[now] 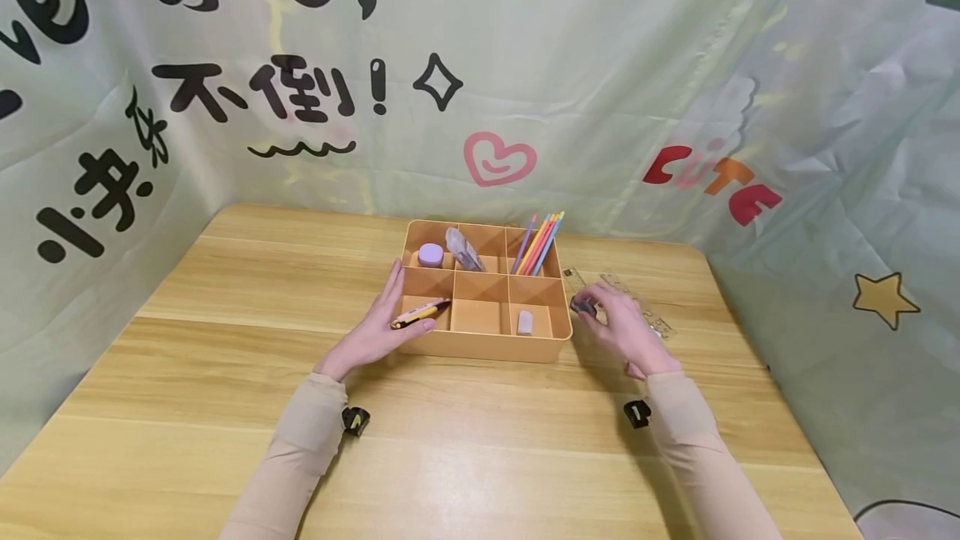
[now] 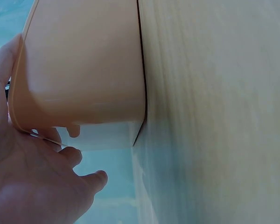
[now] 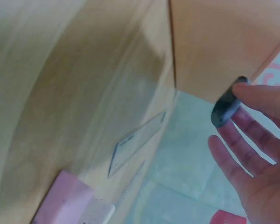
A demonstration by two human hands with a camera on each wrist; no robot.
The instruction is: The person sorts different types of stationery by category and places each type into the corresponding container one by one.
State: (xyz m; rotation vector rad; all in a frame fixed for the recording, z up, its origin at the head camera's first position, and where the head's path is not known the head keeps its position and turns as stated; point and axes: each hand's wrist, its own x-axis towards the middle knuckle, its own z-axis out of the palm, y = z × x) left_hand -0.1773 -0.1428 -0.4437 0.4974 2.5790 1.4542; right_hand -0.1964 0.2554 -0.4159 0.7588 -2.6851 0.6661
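Note:
In the head view an orange six-compartment desk organizer (image 1: pixel 480 346) stands on the wooden table. My left hand (image 1: pixel 369 332) rests at its front left corner, fingers extended along the left side and thumb across the front rim. The left wrist view shows the fingers (image 2: pixel 94 182) beside the wall. Just off the organizer's right side, my right hand (image 1: pixel 618 325) pinches a small dark oval object (image 3: pixel 228 103) between thumb and fingers. What kind of thing it is cannot be told. Several colored pencils (image 1: pixel 537 248) stand in the back right compartment.
Other compartments hold a round purple item (image 1: pixel 431 254), a lavender item (image 1: pixel 464 250), pens (image 1: pixel 420 314) and a small pale eraser-like block (image 1: pixel 525 322). Right of the organizer lie clear rulers (image 3: pixel 137 142) and a pink-and-white block (image 3: pixel 65 200). Printed cloth (image 1: pixel 585 107) hangs behind the table.

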